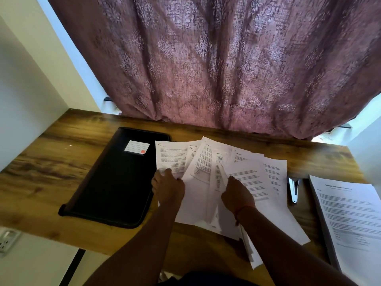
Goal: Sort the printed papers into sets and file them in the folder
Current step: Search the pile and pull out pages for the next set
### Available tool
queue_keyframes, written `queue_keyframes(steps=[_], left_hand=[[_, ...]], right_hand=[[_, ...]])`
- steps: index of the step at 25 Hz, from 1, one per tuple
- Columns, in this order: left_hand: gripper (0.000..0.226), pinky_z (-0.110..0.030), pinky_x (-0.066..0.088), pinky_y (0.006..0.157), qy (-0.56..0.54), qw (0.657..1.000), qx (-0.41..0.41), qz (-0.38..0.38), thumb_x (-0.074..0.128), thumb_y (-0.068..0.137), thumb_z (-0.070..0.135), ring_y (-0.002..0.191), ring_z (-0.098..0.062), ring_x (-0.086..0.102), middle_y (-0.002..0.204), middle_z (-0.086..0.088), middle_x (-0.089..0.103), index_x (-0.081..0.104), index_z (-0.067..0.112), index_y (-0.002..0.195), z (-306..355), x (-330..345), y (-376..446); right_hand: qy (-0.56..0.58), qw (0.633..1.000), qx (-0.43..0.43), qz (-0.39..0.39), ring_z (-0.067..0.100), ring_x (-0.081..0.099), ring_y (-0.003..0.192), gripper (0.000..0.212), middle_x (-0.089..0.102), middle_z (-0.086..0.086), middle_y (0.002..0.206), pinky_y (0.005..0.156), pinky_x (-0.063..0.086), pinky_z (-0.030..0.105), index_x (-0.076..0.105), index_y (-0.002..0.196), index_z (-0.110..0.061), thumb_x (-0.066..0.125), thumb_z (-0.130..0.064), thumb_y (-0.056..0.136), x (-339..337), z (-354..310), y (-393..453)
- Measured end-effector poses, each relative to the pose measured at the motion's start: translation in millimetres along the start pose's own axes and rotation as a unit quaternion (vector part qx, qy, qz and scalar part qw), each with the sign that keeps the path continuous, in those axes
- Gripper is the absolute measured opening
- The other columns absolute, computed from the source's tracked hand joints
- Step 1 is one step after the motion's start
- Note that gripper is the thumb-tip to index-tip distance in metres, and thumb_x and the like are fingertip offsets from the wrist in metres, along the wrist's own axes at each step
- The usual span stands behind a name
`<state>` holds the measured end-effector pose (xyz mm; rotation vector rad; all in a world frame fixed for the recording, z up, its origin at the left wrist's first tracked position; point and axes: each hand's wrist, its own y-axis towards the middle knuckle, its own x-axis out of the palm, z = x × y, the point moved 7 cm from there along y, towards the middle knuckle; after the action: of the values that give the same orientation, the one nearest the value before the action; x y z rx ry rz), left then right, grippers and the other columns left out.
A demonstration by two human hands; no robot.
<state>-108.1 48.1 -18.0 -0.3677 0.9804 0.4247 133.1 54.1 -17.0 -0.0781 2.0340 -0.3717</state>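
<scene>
Both hands (168, 187) press fanned papers (243, 172) overhanging the desk (51, 162) edge.

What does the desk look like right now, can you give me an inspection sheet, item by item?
Surface: wooden desk, against a wall.
Job's things: printed papers fanned out mid-desk; black folder closed, to their left, with a label; separate paper stack at right.
Clutter: stapler between the fan and the stack.
Grippers: left hand rests on the leftmost sheets; right hand pinches a sheet.
Cables: nothing seen.
Surroundings: purple curtain behind; wall socket lower left.
</scene>
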Motion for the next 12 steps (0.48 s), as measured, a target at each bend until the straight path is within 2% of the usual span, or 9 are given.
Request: queue_keyframes(steps=[4, 7, 9, 12], left_hand=[[0.054, -0.041, 0.031, 0.112, 0.035, 0.993, 0.087, -0.072, 0.061, 0.091, 0.041, 0.138, -0.03, 0.028, 0.152, -0.011, 0.032, 0.048, 0.018, 0.139, 4.8, 24.7, -0.3], [0.058, -0.04, 0.026, 0.117, 0.048, 0.979, 0.154, -0.128, 0.057, 0.094, 0.039, 0.142, -0.027, 0.027, 0.155, -0.007, 0.032, 0.04, 0.017, 0.145, 20.7, 42.9, -8.3], [0.052, -0.043, 0.036, 0.112, 0.029, 0.972, 0.176, -0.154, 0.055, 0.095, 0.037, 0.134, -0.026, 0.037, 0.146, -0.006, 0.045, 0.045, 0.018, 0.142, 30.9, 46.7, -11.5], [0.043, -0.043, 0.049, 0.101, -0.01, 0.965, 0.192, -0.176, 0.053, 0.096, 0.037, 0.121, -0.025, 0.052, 0.13, -0.004, 0.059, 0.053, 0.02, 0.134, 37.7, 48.5, -12.8]], right_hand=[[0.04, 0.999, 0.023, -0.008, 0.026, 0.062, 0.101, 0.034, 0.062, -0.001, 0.108, 0.089, 0.051, 0.051, 0.052, 0.115, -0.023, 0.05, -0.022, 0.08, 0.3, 2.8, 2.5], [0.064, 0.998, 0.022, 0.005, 0.025, 0.063, 0.101, 0.034, 0.061, -0.001, 0.105, 0.087, 0.055, 0.049, 0.053, 0.116, -0.022, 0.052, -0.021, 0.082, -7.5, 4.0, 5.4], [0.07, 0.997, 0.017, 0.011, 0.024, 0.063, 0.099, 0.032, 0.062, 0.0, 0.104, 0.085, 0.055, 0.048, 0.054, 0.115, -0.021, 0.054, -0.02, 0.083, -11.3, 5.6, 8.6], [0.058, 0.998, 0.019, -0.004, 0.027, 0.06, 0.104, 0.035, 0.062, 0.005, 0.11, 0.091, 0.052, 0.048, 0.053, 0.118, -0.017, 0.053, -0.017, 0.083, -10.6, 7.8, 11.2]])
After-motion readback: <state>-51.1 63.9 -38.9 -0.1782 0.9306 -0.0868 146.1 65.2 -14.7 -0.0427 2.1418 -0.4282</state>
